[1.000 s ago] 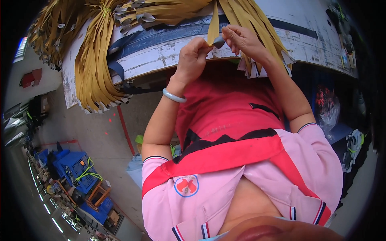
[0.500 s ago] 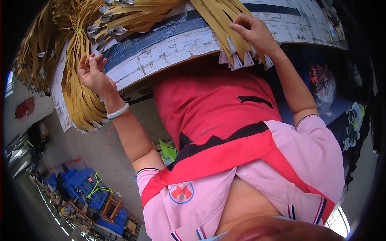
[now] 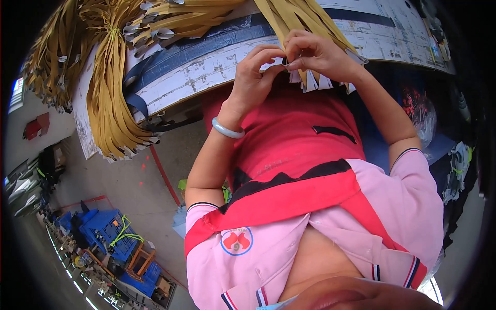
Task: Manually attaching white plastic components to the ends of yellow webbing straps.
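Pinching a small white tag point(image 3: 279, 64) at the end of a tan strap point(image 3: 289, 23), both hands meet at the near table point(image 3: 206, 77) edge. Left hand point(image 3: 256, 72) fingertips close on the tag from the left; right hand point(image 3: 315, 51) fingers curl around it from above. More white-tipped strap ends point(image 3: 315, 81) hang just below the right hand. A tied strap bundle point(image 3: 111, 98) droops over the table's left edge, well apart. A pale bangle point(image 3: 227, 129) circles the left wrist. Blue crates point(image 3: 108, 235) stand on the floor.
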The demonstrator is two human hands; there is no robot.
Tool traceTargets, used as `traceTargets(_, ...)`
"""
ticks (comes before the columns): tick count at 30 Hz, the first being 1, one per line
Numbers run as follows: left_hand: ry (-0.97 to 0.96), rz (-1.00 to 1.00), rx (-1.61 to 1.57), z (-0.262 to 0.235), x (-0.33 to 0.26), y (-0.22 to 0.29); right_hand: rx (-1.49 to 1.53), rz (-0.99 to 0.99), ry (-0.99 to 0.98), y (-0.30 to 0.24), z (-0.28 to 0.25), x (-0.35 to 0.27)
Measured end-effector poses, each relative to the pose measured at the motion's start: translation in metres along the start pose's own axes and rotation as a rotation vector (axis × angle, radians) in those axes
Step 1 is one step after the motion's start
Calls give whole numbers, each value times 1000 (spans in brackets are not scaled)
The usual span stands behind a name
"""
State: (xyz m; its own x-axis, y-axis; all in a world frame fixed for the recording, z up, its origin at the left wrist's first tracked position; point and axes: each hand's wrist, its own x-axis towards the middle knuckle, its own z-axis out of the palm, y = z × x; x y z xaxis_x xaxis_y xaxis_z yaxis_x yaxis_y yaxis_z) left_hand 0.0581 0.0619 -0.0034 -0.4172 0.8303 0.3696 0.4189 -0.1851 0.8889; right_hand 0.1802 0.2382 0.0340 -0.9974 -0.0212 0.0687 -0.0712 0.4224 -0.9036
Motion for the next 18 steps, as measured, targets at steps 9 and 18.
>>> traceTargets(9,47,-86,-350,-17,-8,-15,415,117,-29,6,12,28)
traceTargets(18,27,-236,-725,-37,-1,-19,390,109,-173,-8,-1,57)
